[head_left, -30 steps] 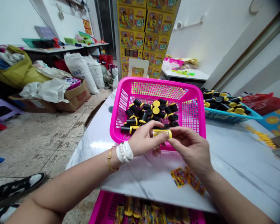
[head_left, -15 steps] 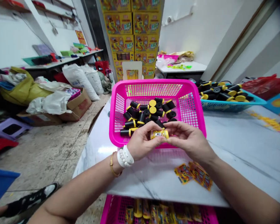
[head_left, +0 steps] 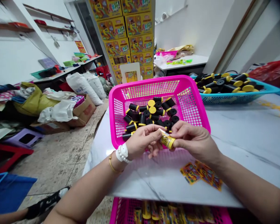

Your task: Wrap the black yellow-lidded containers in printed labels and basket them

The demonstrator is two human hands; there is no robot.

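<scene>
Both my hands pinch one small cylinder [head_left: 166, 139] with a yellow cap and a printed yellow label, held just in front of the pink basket [head_left: 198, 109]. My left hand [head_left: 142, 141], with a white bead bracelet at the wrist, grips its left end. My right hand [head_left: 193, 140] grips the capped right end, fingers curled. The basket holds several black cylinders [head_left: 149, 116] with yellow caps. A few printed yellow stickers [head_left: 202, 174] lie on the white marble table [head_left: 247, 140] below my right wrist.
A blue basket [head_left: 235, 95] of black and yellow cylinders sits at the back right. A second pink basket [head_left: 172, 214] of labelled pieces is under the table's front edge. Yellow cartons [head_left: 126, 37] are stacked behind. Sacks, boxes and stools crowd the floor at left.
The cylinder has tilted, its capped end now lower right, and my hands shifted slightly with it. The camera view has swung a little to the left.
</scene>
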